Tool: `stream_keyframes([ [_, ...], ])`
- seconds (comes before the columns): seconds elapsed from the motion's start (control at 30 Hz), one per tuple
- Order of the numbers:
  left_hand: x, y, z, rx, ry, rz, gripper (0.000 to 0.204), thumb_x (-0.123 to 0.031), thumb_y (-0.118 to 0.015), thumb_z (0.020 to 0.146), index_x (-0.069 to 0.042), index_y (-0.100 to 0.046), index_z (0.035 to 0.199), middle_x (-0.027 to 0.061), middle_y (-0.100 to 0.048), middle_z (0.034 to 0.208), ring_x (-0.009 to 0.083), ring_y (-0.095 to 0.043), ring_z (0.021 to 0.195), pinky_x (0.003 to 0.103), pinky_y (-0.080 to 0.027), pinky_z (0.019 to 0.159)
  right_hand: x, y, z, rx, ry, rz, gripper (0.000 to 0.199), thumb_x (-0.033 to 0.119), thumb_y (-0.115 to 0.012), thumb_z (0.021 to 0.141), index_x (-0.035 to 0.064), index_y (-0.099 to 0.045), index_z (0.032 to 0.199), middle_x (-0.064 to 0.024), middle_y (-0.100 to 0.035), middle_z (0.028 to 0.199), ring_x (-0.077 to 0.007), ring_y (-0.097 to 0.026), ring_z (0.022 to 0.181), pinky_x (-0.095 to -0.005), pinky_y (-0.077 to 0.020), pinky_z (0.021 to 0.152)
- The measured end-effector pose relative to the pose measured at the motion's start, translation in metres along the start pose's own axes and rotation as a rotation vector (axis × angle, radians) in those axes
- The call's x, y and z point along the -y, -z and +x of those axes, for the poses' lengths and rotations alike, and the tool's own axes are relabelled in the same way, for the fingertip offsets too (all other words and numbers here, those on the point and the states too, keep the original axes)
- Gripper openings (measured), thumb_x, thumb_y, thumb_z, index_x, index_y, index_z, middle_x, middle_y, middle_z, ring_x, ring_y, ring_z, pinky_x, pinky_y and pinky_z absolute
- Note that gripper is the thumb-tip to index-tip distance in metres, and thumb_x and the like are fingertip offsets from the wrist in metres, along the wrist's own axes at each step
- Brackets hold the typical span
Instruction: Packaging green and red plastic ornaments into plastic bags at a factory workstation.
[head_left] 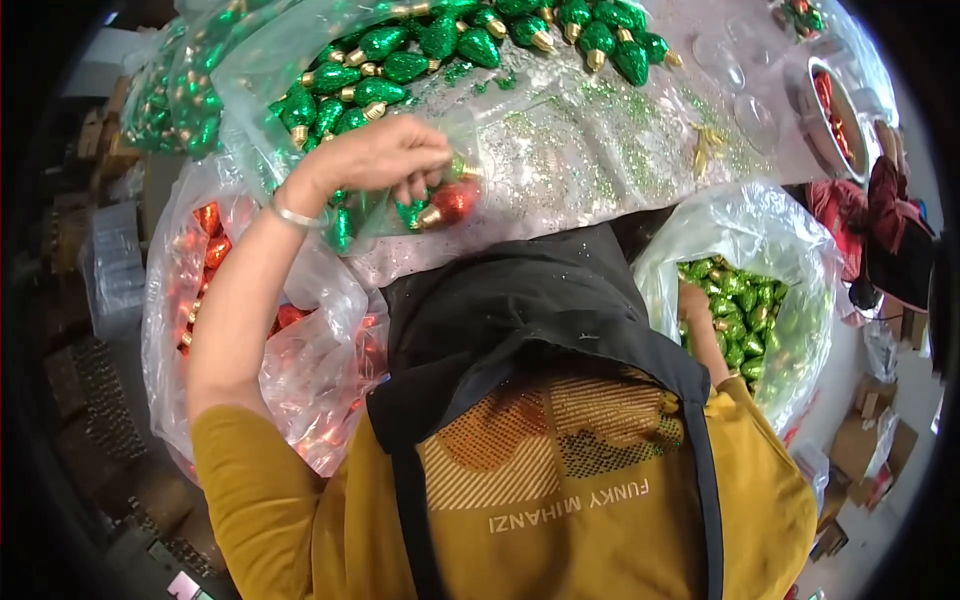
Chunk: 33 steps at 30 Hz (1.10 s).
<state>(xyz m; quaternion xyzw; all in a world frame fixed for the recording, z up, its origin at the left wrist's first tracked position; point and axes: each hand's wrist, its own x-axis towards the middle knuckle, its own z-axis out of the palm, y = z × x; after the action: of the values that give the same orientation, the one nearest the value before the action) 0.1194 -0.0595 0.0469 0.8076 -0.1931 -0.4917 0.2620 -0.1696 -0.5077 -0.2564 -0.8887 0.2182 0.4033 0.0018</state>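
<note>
My left hand is raised over the near edge of the table, its fingers closed on thin clear plastic that looks like a bag. Against this plastic, just under the fingers, are a red glittery bulb ornament with a gold cap and a green one. My right hand reaches into a clear plastic bag of light green bulb ornaments; its fingers are hidden there. Dark green bulb ornaments with gold caps lie piled on the table beyond my left hand.
A glitter-strewn sheet covers the table. To my left hangs a clear bag of red ornaments. At far left is another bag of green ones. At right stand a bowl with red pieces and a person's red sleeve.
</note>
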Motion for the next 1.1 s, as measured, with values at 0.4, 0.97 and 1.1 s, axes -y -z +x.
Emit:
stream_keyframes([
  [0.4,0.043,-0.044,0.066,0.177,-0.361,0.742,0.024,-0.015,-0.066,0.074,0.002,-0.058,0.090,0.0176,-0.063,0.081,0.0334,-0.062,0.072,0.042,-0.050,0.068,-0.030,-0.040,0.031,-0.092,-0.111,0.370,0.043,0.027,-0.059,0.078,-0.0058,-0.057,0.105,-0.0278,-0.062,0.104,-0.0382,-0.063,0.097,-0.0424,-0.0508,0.082],
  [0.97,0.131,-0.040,-0.177,-1.161,0.012,-0.087,0.013,-0.011,-0.060,0.087,0.001,-0.059,0.089,0.0047,-0.058,0.075,0.0090,-0.054,0.070,0.026,-0.044,0.065,0.184,0.259,-0.111,0.471,1.181,1.953,0.056,0.033,-0.058,0.080,-0.0013,-0.048,0.122,-0.0214,-0.055,0.112,-0.0374,-0.055,0.101,-0.0533,-0.0416,0.089],
  [1.1,0.230,-0.103,-0.244,-1.250,0.451,0.197,0.013,-0.013,-0.059,0.089,0.000,-0.060,0.092,0.0081,-0.062,0.077,0.0119,-0.057,0.070,0.029,-0.046,0.064,0.290,0.367,-0.095,0.618,1.406,1.878,0.044,0.028,-0.057,0.083,-0.0015,-0.052,0.115,-0.0195,-0.059,0.100,-0.0342,-0.057,0.096,-0.0467,-0.0457,0.081],
])
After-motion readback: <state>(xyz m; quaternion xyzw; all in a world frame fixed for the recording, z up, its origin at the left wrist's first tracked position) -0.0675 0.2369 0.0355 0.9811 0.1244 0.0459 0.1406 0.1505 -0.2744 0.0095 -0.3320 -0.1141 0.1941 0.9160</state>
